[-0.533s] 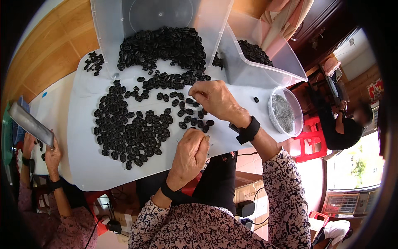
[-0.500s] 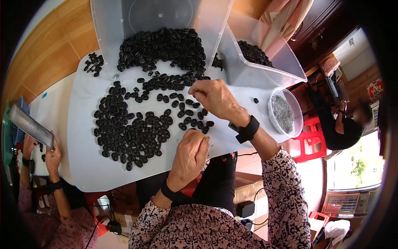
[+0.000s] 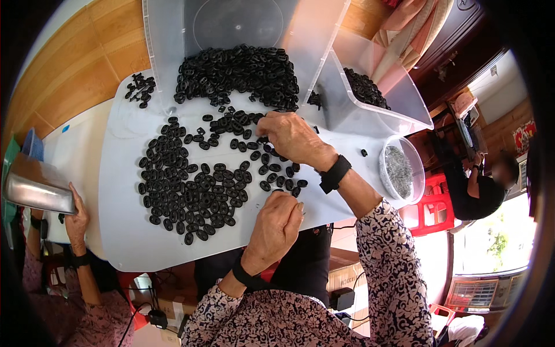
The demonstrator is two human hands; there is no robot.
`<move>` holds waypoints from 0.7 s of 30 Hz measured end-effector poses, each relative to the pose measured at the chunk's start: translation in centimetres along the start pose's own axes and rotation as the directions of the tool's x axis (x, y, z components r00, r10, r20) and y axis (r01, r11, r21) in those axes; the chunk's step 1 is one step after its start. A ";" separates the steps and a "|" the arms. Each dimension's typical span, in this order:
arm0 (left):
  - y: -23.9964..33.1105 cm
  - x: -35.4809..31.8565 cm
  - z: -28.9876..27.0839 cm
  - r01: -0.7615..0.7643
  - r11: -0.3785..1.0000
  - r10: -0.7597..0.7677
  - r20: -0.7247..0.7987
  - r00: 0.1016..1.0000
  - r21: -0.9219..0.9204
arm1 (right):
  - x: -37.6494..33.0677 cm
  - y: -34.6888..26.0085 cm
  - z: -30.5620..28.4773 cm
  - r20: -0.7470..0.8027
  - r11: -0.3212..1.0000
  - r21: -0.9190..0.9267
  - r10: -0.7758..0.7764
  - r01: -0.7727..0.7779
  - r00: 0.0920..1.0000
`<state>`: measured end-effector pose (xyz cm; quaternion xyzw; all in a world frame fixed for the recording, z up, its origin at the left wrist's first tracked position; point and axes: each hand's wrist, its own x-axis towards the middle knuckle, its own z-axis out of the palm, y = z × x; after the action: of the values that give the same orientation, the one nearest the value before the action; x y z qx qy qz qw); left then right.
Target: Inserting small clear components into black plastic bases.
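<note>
Small black oval pieces with two holes (image 3: 196,196) lie spread over the white tabletop (image 3: 124,231), with a looser group (image 3: 280,173) between my hands. My left hand (image 3: 272,225) is closed near the table's front edge, thumb pressed to the fingers; what it holds is too small to name. Above the loose group, my right hand (image 3: 292,137) reaches down with bent fingers drawn together. Its fingertips meet the black pieces there, and anything pinched between them is hidden from view.
A clear plastic bin (image 3: 237,29) lies tipped with a black heap (image 3: 237,75) spilling out. Beside it stands a second clear bin (image 3: 381,113) with black parts. A round tub (image 3: 399,170) holds fine, greyish, clear bits. At left, a co-worker's hand (image 3: 77,220) holds a metal container (image 3: 37,185).
My right hand has moved slightly left and down onto the black pieces. My left hand stays closed. The co-worker's metal container has tilted. The whole view has shifted a little.
</note>
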<state>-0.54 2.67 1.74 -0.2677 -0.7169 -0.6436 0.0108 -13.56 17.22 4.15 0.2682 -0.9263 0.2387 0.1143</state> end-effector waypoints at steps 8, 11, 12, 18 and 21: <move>0.1 0.1 0.1 0.022 1.000 -0.022 0.005 1.000 -0.012 | -0.9 -0.4 -1.2 0.044 0.992 0.087 0.092 -0.096 0.995; 0.2 0.1 0.1 0.007 1.000 -0.007 -0.006 1.000 0.006 | -0.9 -1.2 -1.3 0.131 0.996 0.070 0.046 -0.055 0.990; 0.1 0.1 0.1 -0.001 1.000 0.001 0.001 1.000 0.013 | -1.0 -1.3 -1.2 0.176 0.999 0.037 0.032 -0.039 0.984; 0.0 0.0 0.1 0.020 1.000 -0.020 -0.006 1.000 0.017 | -1.1 -1.0 -0.3 0.163 0.992 0.093 0.073 -0.089 0.984; 0.0 0.1 0.3 0.006 1.000 -0.006 0.003 1.000 0.008 | -1.6 -1.1 -0.7 0.125 0.980 0.143 0.119 -0.137 0.985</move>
<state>-0.50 2.99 1.69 -0.2664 -0.7203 -0.6404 0.0090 -11.59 17.42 4.64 0.2292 -0.9261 0.2989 0.0242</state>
